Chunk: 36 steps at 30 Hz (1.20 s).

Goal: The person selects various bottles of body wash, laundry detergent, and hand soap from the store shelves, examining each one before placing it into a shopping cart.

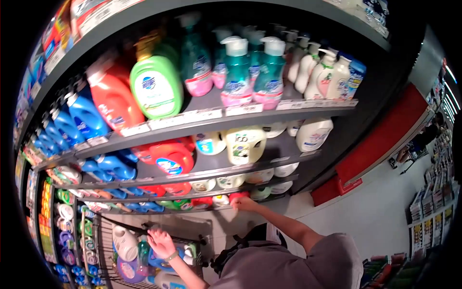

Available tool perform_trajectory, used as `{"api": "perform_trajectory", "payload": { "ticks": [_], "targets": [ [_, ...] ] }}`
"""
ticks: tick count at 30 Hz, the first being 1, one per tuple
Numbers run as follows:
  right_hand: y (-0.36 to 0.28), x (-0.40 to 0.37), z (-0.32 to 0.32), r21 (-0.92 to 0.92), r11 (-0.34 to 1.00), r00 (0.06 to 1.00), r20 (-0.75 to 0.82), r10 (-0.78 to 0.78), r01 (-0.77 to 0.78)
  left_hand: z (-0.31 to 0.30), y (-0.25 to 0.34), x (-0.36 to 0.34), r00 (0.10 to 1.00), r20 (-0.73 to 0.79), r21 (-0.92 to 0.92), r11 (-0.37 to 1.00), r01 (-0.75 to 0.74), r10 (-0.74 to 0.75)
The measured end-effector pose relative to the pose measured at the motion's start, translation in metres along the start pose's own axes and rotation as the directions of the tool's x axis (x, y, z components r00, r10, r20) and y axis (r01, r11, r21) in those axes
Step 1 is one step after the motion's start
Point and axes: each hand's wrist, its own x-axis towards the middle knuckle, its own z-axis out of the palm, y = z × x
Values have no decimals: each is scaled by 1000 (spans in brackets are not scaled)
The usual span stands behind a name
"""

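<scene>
My left hand (161, 243) is held over the shopping cart (108, 250), fingers apart, with nothing in it. Beneath and beside it in the cart lie a cream jug (125, 243), a purple container (129, 269), a teal bottle (143, 255) and blue bottles. My right hand (244, 204) reaches to the lowest shelf, its fingers closed at a small red container (238, 196), of which only part shows. A white bottle (221, 200) stands just left of that container.
Shelves (197, 118) of detergent and pump bottles curve across the view. A green bottle (156, 86) stands on the upper one. A red panel (385, 132) is on the right. Tiled floor (356, 212) lies between the shelves and racks of goods (433, 197). Another person (423, 139) is far off.
</scene>
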Motion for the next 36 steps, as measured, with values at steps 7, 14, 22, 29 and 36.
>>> {"api": "perform_trajectory", "payload": {
  "ticks": [7, 14, 22, 29, 36],
  "targets": [
    [-221, -57, -237, -202, 953, 723, -621, -302, 225, 143, -243, 40, 946, 123, 553, 813, 185, -299],
    [-331, -130, -343, -356, 875, 259, -857, -445, 327, 294, -375, 27, 738, 504, 768, 624, -145, -449],
    [-316, -73, -343, -351, 844, 287, -828, -482, 405, 350, -515, 46, 627, 760, 648, 132, -750, -172],
    [-317, -67, -349, -398, 862, 290, -824, -487, 315, 340, -519, 59, 622, 749, 648, 58, -759, -229],
    [-341, -62, -334, -533, 715, 293, -668, -684, 453, 341, -511, 58, 650, 759, 537, 527, -659, 39]
  ]
}}
